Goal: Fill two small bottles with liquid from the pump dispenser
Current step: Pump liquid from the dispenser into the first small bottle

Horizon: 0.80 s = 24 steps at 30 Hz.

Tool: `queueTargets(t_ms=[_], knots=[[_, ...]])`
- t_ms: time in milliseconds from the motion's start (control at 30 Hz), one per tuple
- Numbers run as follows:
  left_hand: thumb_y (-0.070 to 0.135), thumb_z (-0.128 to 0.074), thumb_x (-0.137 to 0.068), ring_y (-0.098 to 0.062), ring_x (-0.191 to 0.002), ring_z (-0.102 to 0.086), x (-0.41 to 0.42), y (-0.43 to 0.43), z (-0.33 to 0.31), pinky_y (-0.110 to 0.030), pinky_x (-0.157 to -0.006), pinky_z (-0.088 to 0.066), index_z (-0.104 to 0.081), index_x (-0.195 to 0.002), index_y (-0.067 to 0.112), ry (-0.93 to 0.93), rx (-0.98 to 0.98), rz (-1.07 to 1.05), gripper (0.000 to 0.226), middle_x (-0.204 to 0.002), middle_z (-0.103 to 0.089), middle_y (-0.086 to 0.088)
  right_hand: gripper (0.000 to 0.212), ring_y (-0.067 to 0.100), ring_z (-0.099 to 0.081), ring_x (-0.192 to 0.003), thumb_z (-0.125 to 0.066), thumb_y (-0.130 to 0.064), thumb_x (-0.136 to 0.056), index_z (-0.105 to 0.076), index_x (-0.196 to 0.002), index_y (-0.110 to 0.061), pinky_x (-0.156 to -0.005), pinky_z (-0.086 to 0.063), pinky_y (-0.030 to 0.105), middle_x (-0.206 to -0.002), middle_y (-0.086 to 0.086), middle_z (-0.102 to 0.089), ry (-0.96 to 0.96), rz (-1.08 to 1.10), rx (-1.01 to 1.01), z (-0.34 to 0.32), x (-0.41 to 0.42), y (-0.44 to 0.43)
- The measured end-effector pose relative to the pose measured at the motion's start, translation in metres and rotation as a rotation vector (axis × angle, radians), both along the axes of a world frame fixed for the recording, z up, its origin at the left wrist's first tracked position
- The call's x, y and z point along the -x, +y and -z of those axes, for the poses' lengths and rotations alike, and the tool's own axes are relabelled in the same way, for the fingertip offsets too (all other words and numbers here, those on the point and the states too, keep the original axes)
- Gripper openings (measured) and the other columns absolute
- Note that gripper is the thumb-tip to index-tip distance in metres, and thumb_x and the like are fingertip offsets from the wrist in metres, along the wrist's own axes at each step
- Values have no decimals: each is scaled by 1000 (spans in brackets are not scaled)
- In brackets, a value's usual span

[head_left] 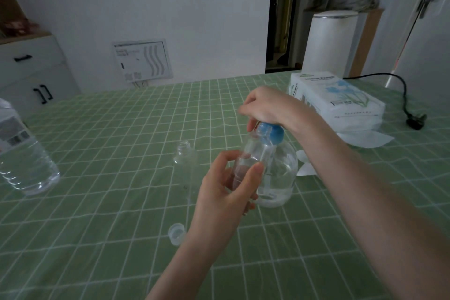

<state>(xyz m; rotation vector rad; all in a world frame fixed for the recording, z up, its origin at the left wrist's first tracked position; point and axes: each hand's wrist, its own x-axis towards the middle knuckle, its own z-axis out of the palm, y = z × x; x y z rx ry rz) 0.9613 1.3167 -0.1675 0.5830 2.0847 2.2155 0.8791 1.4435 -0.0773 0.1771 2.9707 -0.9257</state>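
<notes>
L hand (224, 190) grips a small clear bottle (246, 161), thumb + fingers curled round it, mouth held up by the blue pump head (272, 133). R hand (270, 109) sits on top of that head, fingers curled down over it. Pump dispenser (280, 173) stands mid-table (97, 202), part full. 2nd small bottle (186, 161), uncapped, upright just left of it. Loose cap (176, 234) lies toward near edge. Big water bottle (22, 153) at left edge; tissue pack (336, 97) nr far right corner.

The left hand (219, 192) and right hand (270, 107) are bare, like the left forearm (180, 268) and right forearm (370, 192).
</notes>
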Motion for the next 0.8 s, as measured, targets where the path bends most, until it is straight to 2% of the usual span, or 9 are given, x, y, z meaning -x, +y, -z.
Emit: queueTargets(t_ms=[133,233,467,633,800], knots=[[51,-65,-68,-8,-53,-57,-1,-2,-2,-19,-49,-47,-61,-88,30,16,-4,15,30,-68,-67,-1,34,28,-68,-101,-52,-24,-95,-64,-116,0,-92,-49,36,-101,14,-74,49,8,-20,-9,2,3],[49,-65,-67,-8,-54,-56,-1,-2,-2,-18,-49,-46,-61,-87,29,9,-11,21,29,-68,-66,-2,30,27,-69,-98,-52,-21,-95,-65,-114,-1,-95,-51,40,-99,13,-74,28,-8,-15,-9,2,2],[48,-63,-63,-9,-52,-55,-1,-1,-2,-18,-47,-45,-61,-92,22,-2,-1,5,39,-72,-66,-14,34,30,-66,-107,-49,-21,-98,-62,-120,1,-101,-46,41,-111,18,-71,4,-21,0,1,2,0],[49,-62,-63,-6,-52,-56,0,-1,-1,-18,-48,-46,-60,-94,21,4,10,1,42,-68,-67,-3,36,33,-66,-108,-50,-20,-97,-61,-122,3,-100,-47,43,-114,21,-69,9,-22,8,1,1,1],[48,-65,-66,-10,-53,-55,0,-2,-2,-21,-49,-47,-61,-89,27,7,-13,11,32,-69,-67,-6,36,31,-67,-105,-52,-22,-95,-62,-121,2,-95,-49,41,-109,19,-72,38,-12,-18,-9,2,2]])
